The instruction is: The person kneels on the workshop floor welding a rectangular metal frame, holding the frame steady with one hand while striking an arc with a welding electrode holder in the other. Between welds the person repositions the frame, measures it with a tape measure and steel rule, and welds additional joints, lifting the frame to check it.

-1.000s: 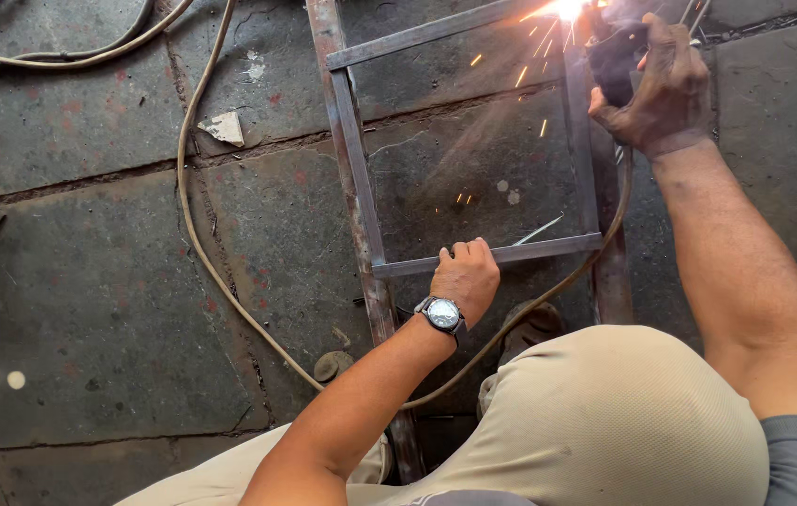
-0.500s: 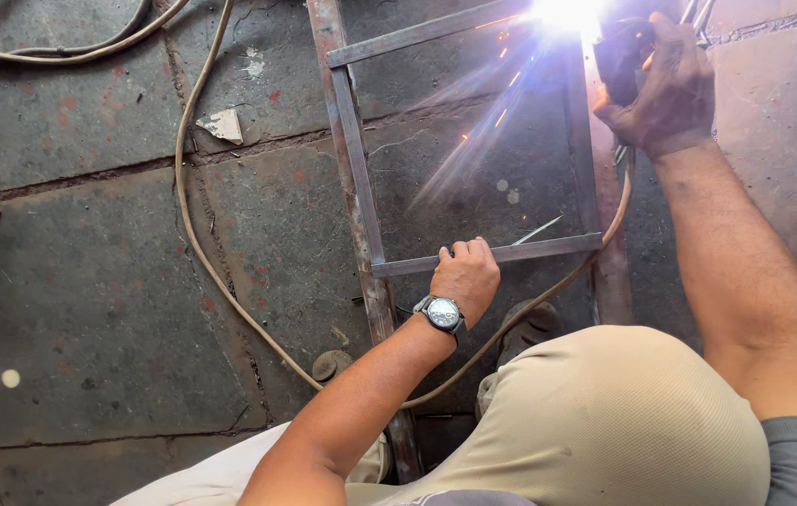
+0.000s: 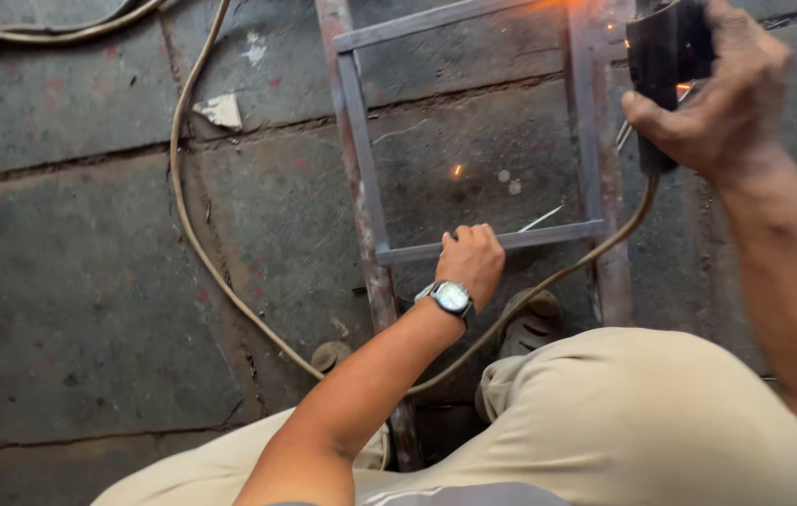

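Note:
A square frame of grey metal bars (image 3: 357, 122) lies on the dark stone floor. My left hand (image 3: 473, 260), with a wristwatch, grips the frame's near crossbar (image 3: 548, 237). My right hand (image 3: 722, 94) is closed around a black welding electrode holder (image 3: 665, 56) above the frame's right bar, near its far corner. An orange glow (image 3: 558, 5) shows at that corner. A cable (image 3: 548, 281) runs from the holder down past my knee.
A beige hose or cable (image 3: 183, 187) curves across the floor on the left. A scrap of white paper (image 3: 222, 111) lies beside it. My bent knees in beige trousers (image 3: 642, 422) fill the bottom. A shoe (image 3: 531, 323) rests under the frame.
The bright welding flash and shower of sparks have died down to a faint glow. My right hand has drawn back a little from the corner; my left hand stays on the crossbar.

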